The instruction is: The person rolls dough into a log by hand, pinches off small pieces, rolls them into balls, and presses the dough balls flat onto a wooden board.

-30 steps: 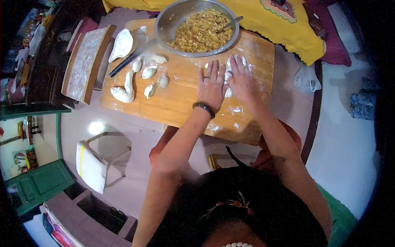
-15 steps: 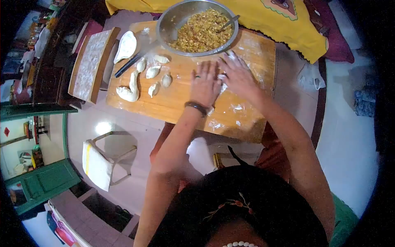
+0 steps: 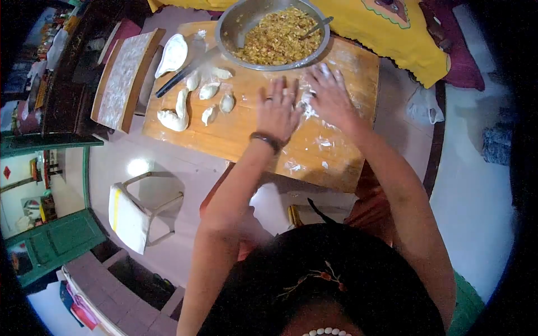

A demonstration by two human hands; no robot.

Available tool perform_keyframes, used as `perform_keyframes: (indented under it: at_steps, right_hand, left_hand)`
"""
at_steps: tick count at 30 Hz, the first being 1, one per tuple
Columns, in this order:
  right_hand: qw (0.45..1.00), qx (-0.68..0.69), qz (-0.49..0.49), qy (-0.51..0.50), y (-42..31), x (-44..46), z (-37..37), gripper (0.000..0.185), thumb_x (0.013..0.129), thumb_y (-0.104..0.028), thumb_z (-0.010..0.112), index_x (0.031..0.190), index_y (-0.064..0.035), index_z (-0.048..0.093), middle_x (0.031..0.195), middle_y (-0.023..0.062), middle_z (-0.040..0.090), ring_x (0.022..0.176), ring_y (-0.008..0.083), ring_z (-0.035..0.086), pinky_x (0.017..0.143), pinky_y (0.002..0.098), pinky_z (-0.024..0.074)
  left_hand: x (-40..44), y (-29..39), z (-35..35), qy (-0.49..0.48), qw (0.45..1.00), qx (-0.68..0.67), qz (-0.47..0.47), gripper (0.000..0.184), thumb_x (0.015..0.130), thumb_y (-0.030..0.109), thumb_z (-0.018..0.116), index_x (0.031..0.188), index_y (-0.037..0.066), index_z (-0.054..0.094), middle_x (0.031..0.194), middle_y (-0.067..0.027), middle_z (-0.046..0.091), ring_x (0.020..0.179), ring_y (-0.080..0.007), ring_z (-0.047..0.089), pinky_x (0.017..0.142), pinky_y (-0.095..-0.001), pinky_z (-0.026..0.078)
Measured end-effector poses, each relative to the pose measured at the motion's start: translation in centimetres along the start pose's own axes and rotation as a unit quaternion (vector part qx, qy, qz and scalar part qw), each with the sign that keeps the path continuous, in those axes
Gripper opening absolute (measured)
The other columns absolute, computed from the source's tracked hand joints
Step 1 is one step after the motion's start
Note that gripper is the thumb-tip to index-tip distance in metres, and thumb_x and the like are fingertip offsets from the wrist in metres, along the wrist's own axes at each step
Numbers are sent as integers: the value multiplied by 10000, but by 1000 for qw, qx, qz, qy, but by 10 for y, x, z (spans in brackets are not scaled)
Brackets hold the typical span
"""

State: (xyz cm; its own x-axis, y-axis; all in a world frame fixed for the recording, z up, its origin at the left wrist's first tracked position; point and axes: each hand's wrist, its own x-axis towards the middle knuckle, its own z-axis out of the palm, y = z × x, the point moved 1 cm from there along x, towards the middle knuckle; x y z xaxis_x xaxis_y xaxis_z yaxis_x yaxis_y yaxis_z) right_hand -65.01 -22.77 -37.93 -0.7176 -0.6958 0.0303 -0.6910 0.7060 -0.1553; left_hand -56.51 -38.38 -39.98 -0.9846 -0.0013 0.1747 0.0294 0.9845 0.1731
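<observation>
My left hand (image 3: 278, 112) lies palm down on the wooden board (image 3: 241, 145), its fingers stretched out and a little blurred. Beside it on the right, my right hand (image 3: 330, 96) is also flat, with white powder on its fingertips. A patch of white flour (image 3: 307, 105) shows between the two hands. I see nothing held in either; what lies under the palms is hidden. Left of my hands sit several small dough pieces (image 3: 209, 91), a bent strip of dough (image 3: 175, 119) and a larger white dough lump (image 3: 172, 55). A knife with a dark handle (image 3: 171, 84) lies among them.
A metal bowl (image 3: 223, 39) of chopped filling, with a spoon (image 3: 318, 27) in it, stands at the board's far edge. Left is a floured wooden tray (image 3: 120, 81); lower left, a chair (image 3: 130, 218). A yellow cloth (image 3: 414, 50) hangs at the upper right.
My hands have moved slightly apart, and more flour shows between them. The whole view has shifted a little; the dough pieces and bowl keep their places on the board.
</observation>
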Motion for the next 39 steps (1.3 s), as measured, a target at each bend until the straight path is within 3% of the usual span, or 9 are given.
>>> perform_keyframes:
  at_steps: [4, 5, 13, 16, 20, 26, 30, 36, 39]
  right_hand:
    - [993, 107, -15, 39, 17, -52, 20, 699, 868, -219, 637, 1485, -70, 343, 1588, 196, 203, 1472, 367, 184, 1201, 534, 95]
    - [995, 91, -20, 21, 5, -61, 16, 699, 864, -211, 638, 1483, -72, 344, 1583, 197, 211, 1467, 377, 189, 1199, 537, 104]
    - [994, 49, -98, 11, -56, -6, 3, 680, 856, -180, 610, 1476, -79, 350, 1542, 184, 294, 1439, 371, 255, 1193, 540, 153]
    - [996, 33, -76, 21, -31, -1, 4, 636, 863, -136, 579, 1461, -68, 375, 1545, 184, 294, 1441, 369, 253, 1193, 531, 161]
    - [997, 24, -74, 18, -24, -35, 1, 707, 816, -135, 628, 1464, -28, 364, 1543, 180, 304, 1447, 357, 247, 1199, 545, 118]
    - [986, 51, -156, 3, -64, -44, 12, 699, 845, -217, 593, 1467, -16, 347, 1560, 154, 291, 1462, 353, 218, 1198, 566, 76]
    - [992, -67, -108, 28, -46, 10, 7, 677, 903, -388, 535, 1476, -76, 353, 1576, 133, 278, 1464, 352, 218, 1186, 544, 177]
    - [994, 97, -41, -21, 8, -37, 3, 752, 846, -235, 648, 1502, -71, 320, 1590, 148, 235, 1470, 354, 199, 1202, 525, 149]
    - [998, 20, -53, -22, -27, -64, 2, 790, 798, -199, 701, 1488, -58, 343, 1563, 157, 284, 1443, 365, 255, 1186, 553, 153]
  left_hand:
    - [-10, 42, -6, -127, 984, -14, 124, 708, 924, 454, 530, 1481, 53, 355, 1522, -165, 357, 1452, -287, 260, 1183, -520, 154]
    - [-29, 41, -6, -79, 983, -35, 159, 746, 907, 473, 552, 1481, 42, 349, 1562, -149, 293, 1474, -276, 215, 1184, -550, 130]
    - [-55, -15, -35, -25, 999, 42, 5, 773, 903, 474, 564, 1508, 69, 307, 1569, -160, 277, 1467, -351, 204, 1163, -591, 136]
    - [-20, -19, -8, 12, 981, -185, 52, 775, 892, 437, 597, 1504, 61, 307, 1540, -197, 308, 1446, -363, 248, 1161, -583, 144]
    - [-30, 28, -7, -52, 987, -105, 106, 844, 860, 414, 648, 1505, 23, 270, 1531, -214, 314, 1444, -353, 259, 1163, -587, 136]
    - [-83, 0, -18, -83, 996, 17, 23, 852, 919, 505, 525, 1541, 36, 180, 1604, -164, 193, 1496, -321, 142, 1156, -635, 58]
    - [-36, -19, -22, -28, 999, 2, 44, 803, 939, 490, 494, 1525, 19, 209, 1588, -175, 222, 1476, -342, 193, 1179, -577, 85]
    - [-20, 24, -7, -54, 972, -133, 184, 710, 909, 399, 590, 1450, 4, 354, 1499, -216, 364, 1427, -373, 275, 1191, -503, 153]
    - [-56, 30, -19, -71, 987, -79, 122, 771, 891, 386, 624, 1491, 21, 306, 1557, -178, 291, 1465, -354, 208, 1179, -566, 124]
